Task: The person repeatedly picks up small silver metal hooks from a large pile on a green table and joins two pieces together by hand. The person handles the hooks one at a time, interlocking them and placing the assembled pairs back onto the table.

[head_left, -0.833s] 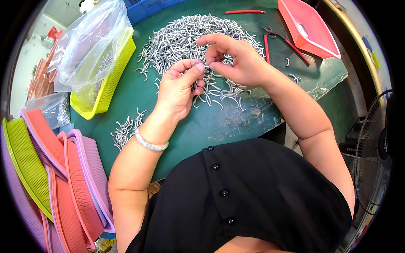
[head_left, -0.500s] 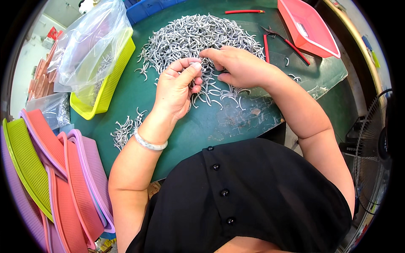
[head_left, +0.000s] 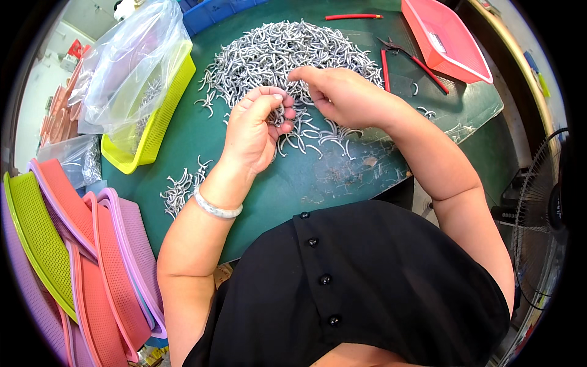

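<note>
A large heap of small curved grey metal pieces lies on the green table. My left hand is in front of the heap, palm turned up, its fingers curled round several curved metal pieces. Beside it, my right hand hovers over the heap's near right side with the index finger stretched out toward the left hand. Nothing shows between its fingers, and its lower fingers are partly hidden. A smaller group of metal pieces lies left of my left forearm.
Red-handled pliers and a red pen-like tool lie beyond my right hand, near a pink tray. On the left stand a yellow-green basket with a plastic bag and stacked colored baskets. A fan is at right.
My left fingers have loosened, so the metal pieces in the palm show more. My right thumb has tucked in beneath the hand. The heap looks the same.
</note>
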Demonstrator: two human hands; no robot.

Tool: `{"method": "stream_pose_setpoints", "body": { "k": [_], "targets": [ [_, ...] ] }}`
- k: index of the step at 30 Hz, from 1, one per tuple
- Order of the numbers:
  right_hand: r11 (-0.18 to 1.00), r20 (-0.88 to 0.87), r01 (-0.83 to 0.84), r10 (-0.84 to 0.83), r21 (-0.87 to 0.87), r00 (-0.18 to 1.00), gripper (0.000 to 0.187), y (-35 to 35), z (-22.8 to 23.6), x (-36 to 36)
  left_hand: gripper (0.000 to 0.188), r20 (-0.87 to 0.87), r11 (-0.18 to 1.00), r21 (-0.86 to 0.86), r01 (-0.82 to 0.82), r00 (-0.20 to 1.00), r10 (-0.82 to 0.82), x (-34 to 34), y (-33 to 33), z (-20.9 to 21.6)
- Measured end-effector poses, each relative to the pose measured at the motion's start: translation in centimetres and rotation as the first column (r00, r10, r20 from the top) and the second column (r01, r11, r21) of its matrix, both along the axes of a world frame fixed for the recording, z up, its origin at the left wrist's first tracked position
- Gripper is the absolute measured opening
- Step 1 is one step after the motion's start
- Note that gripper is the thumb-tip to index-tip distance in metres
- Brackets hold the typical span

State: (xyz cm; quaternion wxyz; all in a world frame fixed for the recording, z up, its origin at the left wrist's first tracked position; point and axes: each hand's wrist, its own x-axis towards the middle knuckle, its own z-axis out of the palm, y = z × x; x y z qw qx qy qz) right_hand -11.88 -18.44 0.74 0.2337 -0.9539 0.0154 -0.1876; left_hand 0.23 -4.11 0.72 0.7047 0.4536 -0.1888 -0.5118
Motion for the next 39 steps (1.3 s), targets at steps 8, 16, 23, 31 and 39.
{"method": "stream_pose_setpoints", "body": {
  "k": [8, 16, 23, 31, 39],
  "targets": [
    [0.99, 0.202, -0.072, 0.047, 0.118, 0.978, 0.047, 1.1, 1.3, 0.1, 0.01, 0.062, 0.998, 0.059, 0.036, 0.997, -0.04, -0.2, -0.1, -0.3],
    [0.974, 0.135, -0.09, 0.062, 0.206, 0.989, 0.048, 0.8, 1.7, -0.1, 0.007, 0.092, 0.999, 0.038, 0.038, 0.995, -0.042, -0.2, 0.0, -0.4],
    [0.963, -0.15, -0.079, 0.041, -0.256, 0.988, 0.045, -1.0, 0.8, -1.2, 0.01, 0.085, 0.999, 0.043, 0.024, 0.996, -0.028, -0.2, -0.1, -0.3],
    [0.991, -0.197, -0.122, 0.108, -0.061, 0.974, 0.043, -0.5, 1.0, -1.0, 0.011, 0.072, 0.999, 0.008, 0.051, 0.996, -0.052, 0.1, 0.0, -0.5],
    [0.985, -0.179, -0.003, 0.033, 0.17, 0.983, 0.043, -0.4, 2.0, -0.6, 0.008, 0.0, 0.999, 0.004, 0.045, 0.999, -0.045, 0.2, 0.2, -0.1]
  ]
}}
